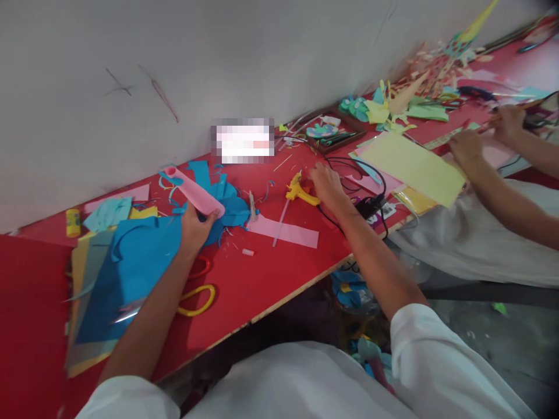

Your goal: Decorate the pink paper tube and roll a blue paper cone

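My left hand (195, 230) is closed around the lower end of a rolled pink sheet (196, 192), which tilts up to the left above blue cut-outs (236, 210). My right hand (328, 185) hovers just right of a yellow glue gun (301, 191), its fingers loosely bent with nothing visible in them. From the gun's back a clear glue stick (280, 224) sticks out over a flat pink strip (290, 231). Under my left forearm lie blue sheets (148, 244) and scissors with a yellow and red handle (198, 299).
A glue stick tube (73, 223) stands at the left edge. Black cables (379, 174) loop right of my hand, near pale yellow sheets (410, 166). A brown tray (336, 142) holds small craft pieces. Another person's hands (467, 148) work at the right. The wall (131, 116) bounds the table's back.
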The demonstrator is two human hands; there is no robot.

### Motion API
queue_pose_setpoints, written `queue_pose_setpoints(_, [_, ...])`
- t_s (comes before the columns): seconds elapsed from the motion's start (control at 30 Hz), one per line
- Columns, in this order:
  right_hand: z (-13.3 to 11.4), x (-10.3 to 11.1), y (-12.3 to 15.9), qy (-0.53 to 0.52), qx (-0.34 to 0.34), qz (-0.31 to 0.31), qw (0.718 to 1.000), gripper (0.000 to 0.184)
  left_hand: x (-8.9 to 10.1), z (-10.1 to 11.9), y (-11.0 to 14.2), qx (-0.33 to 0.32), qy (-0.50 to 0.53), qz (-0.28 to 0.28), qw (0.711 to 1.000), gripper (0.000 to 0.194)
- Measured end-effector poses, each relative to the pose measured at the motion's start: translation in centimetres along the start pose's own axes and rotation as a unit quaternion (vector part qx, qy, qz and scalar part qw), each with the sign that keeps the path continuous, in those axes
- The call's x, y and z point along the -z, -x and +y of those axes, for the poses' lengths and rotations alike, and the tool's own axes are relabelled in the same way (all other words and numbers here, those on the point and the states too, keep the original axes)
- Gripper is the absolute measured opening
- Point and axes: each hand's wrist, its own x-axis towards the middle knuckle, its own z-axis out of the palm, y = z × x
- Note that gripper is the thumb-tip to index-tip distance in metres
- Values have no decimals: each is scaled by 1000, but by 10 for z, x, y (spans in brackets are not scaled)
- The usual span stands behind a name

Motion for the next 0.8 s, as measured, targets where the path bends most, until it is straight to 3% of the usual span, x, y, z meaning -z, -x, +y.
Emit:
queue_pose_setpoints(0.2, [-20, 9, -1, -5, 68, 85, 994, 28, -3, 12, -1, -5, 3, 36, 999, 55])
queue_pose_setpoints(0.37, [-81, 10, -10, -61, 192, 148, 968, 29, -7, 15, -3, -7, 10, 42, 999, 59])
queue_pose_setpoints(0.47, [-126, 6, -8, -128, 245, 143, 950, 29, 0, 18, 2, -41, 66, 39, 996, 63])
queue_pose_setpoints(0.57, [-158, -2, 1, -207, 292, 112, 927, 26, 16, 22, 17, -63, 88, 48, 993, 53])
queue_pose_setpoints(0.7, [-172, -15, 17, -256, 376, 99, 885, 33, 38, 26, 47, -86, 21, 113, 990, 30])
queue_pose_setpoints(0.8, [-175, -19, 29, -195, 418, 65, 885, 30, 41, 29, 64, -157, -71, 39, 984, 29])
